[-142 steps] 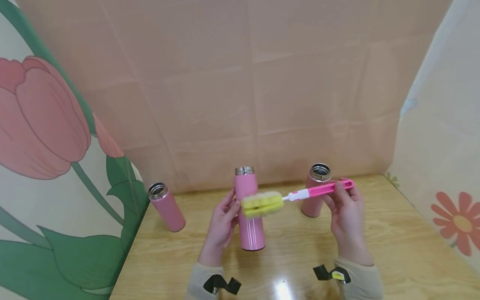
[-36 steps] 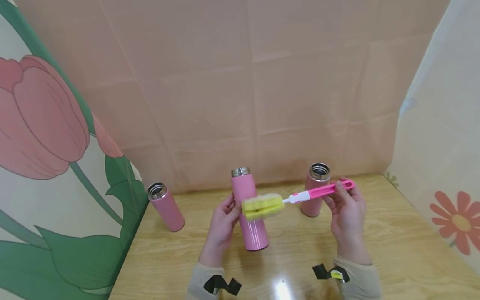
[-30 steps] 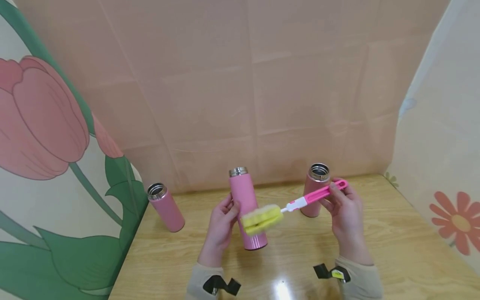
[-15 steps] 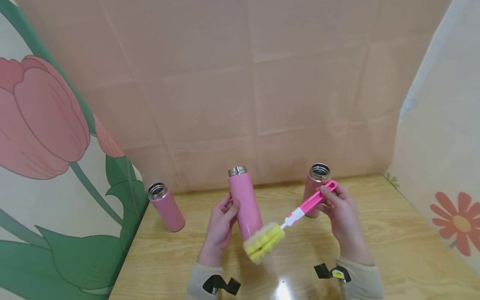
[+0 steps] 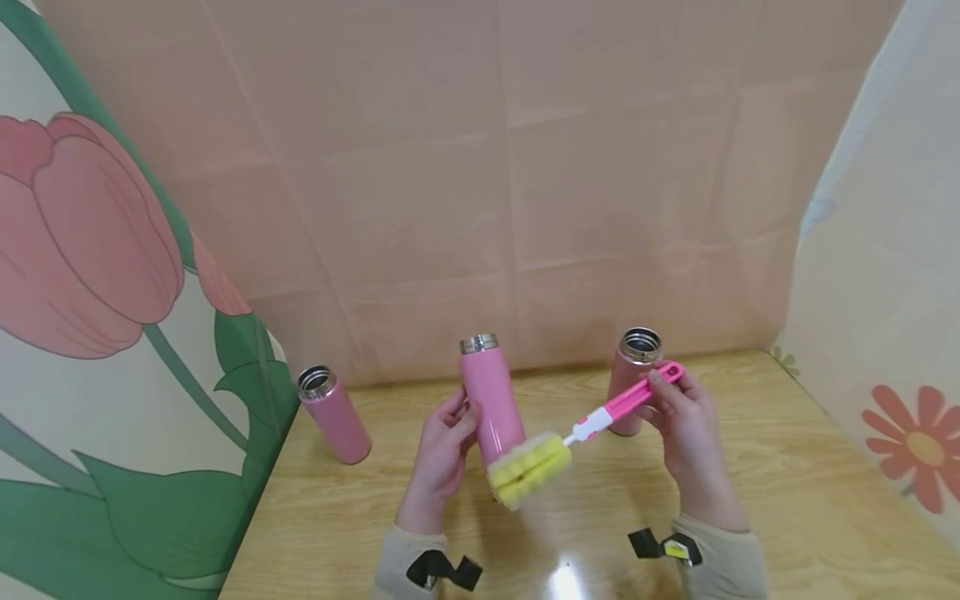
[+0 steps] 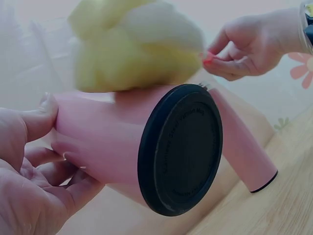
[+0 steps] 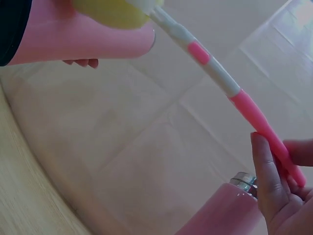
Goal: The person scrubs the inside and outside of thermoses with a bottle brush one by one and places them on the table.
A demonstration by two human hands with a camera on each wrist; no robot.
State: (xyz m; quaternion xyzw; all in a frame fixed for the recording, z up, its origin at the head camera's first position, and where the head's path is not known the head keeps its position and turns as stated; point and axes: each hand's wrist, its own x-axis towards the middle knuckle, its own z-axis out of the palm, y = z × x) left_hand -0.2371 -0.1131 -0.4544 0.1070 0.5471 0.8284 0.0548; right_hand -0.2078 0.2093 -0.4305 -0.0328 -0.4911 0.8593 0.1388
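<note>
My left hand (image 5: 444, 450) grips a pink vacuum flask (image 5: 491, 392) round its side, tilted with the steel neck away and the black base toward me. The flask has no lid, and the left wrist view shows its base (image 6: 186, 152) raised off the table. My right hand (image 5: 688, 433) pinches the pink handle of a bottle brush (image 5: 592, 423) between thumb and fingers. The brush's yellow-and-white sponge head (image 5: 531, 468) lies against the flask's outer wall near the base. In the left wrist view the sponge (image 6: 137, 49) is blurred.
A lidless pink flask (image 5: 335, 417) stands at the left of the wooden table (image 5: 322, 533). Another lidless flask (image 5: 626, 379) stands behind my right hand, partly hidden by the brush handle. A peach cloth backdrop (image 5: 420, 208) rises behind the table.
The brush head has slid down the flask's side to near its base, then slightly back up in the last half second. The flask has tilted a little; both hands keep their hold.
</note>
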